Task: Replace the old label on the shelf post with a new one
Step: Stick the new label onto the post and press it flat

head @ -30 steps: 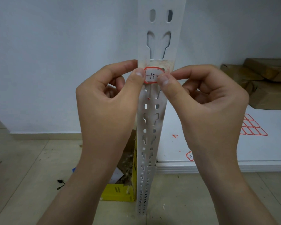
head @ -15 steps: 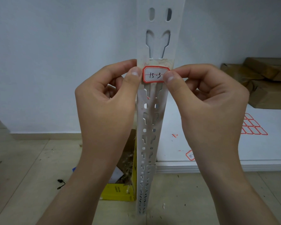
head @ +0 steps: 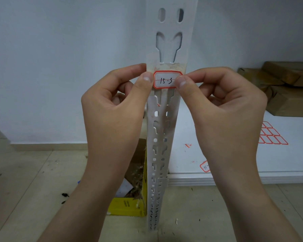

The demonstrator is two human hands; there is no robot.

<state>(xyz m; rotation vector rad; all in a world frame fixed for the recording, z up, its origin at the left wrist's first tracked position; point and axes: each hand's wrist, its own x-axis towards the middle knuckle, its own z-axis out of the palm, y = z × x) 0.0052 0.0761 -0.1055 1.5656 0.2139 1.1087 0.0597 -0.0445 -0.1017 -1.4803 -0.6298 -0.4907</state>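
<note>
A white perforated shelf post [head: 162, 130] rises up the middle of the head view. On it, over a patch of brownish glue residue, sits a white label with a red border [head: 166, 80] marked "15-3". My left hand [head: 115, 103] grips the post's left edge, its thumb tip at the label's left end. The thumb of my right hand [head: 224, 109] presses on the label's right end, with the forefinger behind the post's edge. Both thumbs touch the label.
A white shelf board [head: 234, 154] at the right carries a sheet of blank red-bordered labels [head: 271, 135], another written label [head: 205, 166], red scraps and brown wrapped parcels [head: 287, 88]. A yellow box of debris [head: 129, 205] stands on the tiled floor left of the post.
My thumbs have slid apart from the label's middle to its two ends, and the whole label with "15-3" now shows flat on the post.
</note>
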